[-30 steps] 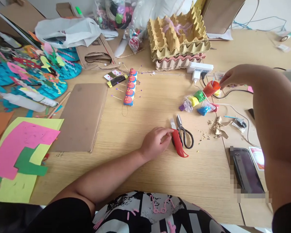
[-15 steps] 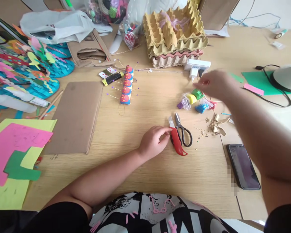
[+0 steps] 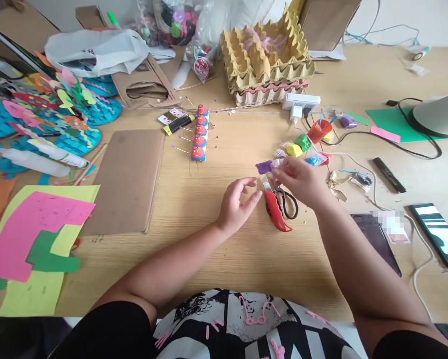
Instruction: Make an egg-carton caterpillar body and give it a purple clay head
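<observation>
My right hand (image 3: pixel 302 182) pinches a small clear bag with purple clay (image 3: pixel 264 167) in it, above the table just past the scissors. Close by on the left, my left hand (image 3: pixel 236 205) has its thumb and fingers apart and holds nothing. A red-handled cutter (image 3: pixel 277 214) lies beside black-handled scissors (image 3: pixel 292 204), whose blades are partly hidden by my right hand. Beyond that hand are yellow clay (image 3: pixel 293 149), green clay (image 3: pixel 304 142) and a bagged blue lump (image 3: pixel 314 158). A painted red and blue egg-carton caterpillar (image 3: pixel 199 133) with stick legs stands farther left.
Stacked egg trays (image 3: pixel 246 65) stand at the back. A cardboard sheet (image 3: pixel 128 184) and coloured paper (image 3: pixel 59 214) lie left. At right are a red cup (image 3: pixel 319 131), white cable (image 3: pixel 373 184), black marker (image 3: pixel 389 174) and phone (image 3: pixel 373 239). Carton scraps (image 3: pixel 336 184) lie near the scissors.
My right hand has come back from the clay packets toward me, now with the purple packet in it. My left hand has come off the red cutter's handle and opened. The view has shifted slightly.
</observation>
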The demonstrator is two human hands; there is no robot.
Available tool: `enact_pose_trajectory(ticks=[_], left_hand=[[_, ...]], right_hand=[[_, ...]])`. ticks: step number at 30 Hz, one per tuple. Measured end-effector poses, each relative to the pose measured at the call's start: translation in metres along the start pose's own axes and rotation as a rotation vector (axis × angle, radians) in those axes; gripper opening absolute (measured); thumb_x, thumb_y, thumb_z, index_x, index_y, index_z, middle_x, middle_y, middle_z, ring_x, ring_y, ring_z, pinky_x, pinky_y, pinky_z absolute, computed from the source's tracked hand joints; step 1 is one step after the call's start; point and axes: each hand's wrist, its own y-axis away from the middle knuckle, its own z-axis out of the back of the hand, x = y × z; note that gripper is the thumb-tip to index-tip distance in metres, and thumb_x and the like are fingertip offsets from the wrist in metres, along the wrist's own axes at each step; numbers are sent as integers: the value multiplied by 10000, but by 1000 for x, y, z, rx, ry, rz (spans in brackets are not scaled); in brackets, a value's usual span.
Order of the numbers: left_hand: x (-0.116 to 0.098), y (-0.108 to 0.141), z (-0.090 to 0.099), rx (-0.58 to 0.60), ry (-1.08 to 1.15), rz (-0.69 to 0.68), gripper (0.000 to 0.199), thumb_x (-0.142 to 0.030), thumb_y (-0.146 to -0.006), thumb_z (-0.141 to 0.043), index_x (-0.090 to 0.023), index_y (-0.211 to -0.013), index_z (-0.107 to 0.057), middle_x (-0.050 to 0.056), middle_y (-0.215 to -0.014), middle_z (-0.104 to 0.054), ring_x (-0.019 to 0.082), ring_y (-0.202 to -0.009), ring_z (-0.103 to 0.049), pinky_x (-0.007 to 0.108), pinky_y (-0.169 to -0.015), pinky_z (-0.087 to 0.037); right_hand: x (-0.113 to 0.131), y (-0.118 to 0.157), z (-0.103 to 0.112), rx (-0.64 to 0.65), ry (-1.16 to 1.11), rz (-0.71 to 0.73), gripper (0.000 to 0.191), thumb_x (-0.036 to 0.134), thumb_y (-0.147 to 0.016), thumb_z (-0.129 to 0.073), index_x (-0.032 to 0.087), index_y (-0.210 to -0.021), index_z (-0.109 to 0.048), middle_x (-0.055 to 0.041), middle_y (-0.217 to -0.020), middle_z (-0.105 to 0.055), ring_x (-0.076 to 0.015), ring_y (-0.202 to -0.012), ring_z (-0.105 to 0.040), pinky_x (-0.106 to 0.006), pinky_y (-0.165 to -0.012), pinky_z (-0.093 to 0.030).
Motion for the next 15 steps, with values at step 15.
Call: enact_pose_trajectory(ticks=[15], left_hand=[[5,-10,5,24,378,291,435,-602,-892,-801,-186,-790,-720,23,-769,-724,147,-757,-632,283,-768,-509]], right_hand=[[-28,21,-34,-112,-446,-53,577,701,-674,-941,224,-799,-640,11,-723,-659,-122,-647,-558,-275,-618,-455]])
